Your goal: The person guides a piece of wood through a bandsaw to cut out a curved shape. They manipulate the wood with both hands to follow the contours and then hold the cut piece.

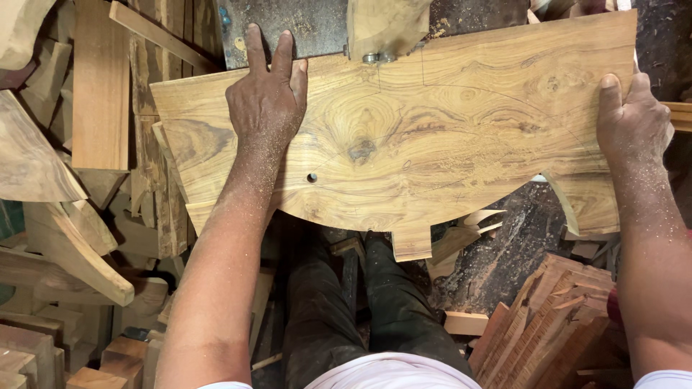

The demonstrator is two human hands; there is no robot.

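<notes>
On the far left, many offcuts (86,144) of wood stand and lie in a heap, some straight, some with curved edges. Next to them comes the wide wooden board (432,137), which lies flat on the dark machine table (317,29) in front of the person and reaches past the table's near edge on the person's side. The left hand (267,101) lies flat on the top face of the board near its left end, fingers stretched forward and a little apart, pressing down and not closed around anything; sawdust covers the hand and forearm. In the middle, a small round hole (311,177) is in the board, thin pencil curves run over the grain, and the near edge is already cut in a curve with a short stub left. At the far edge of the board, a wooden guide block (386,29) with metal bolts stands above it. On the right, the right hand (634,122) is clamped on the right end of the board, thumb on top, the other fingers hidden behind the edge. I judge the board to be stiff, thick and rather heavy, not fragile, and dusty, so a little slippery; both ends seem the good places to hold it. Lower right, a stack of thin reddish strips (548,324) lies on the floor.
</notes>
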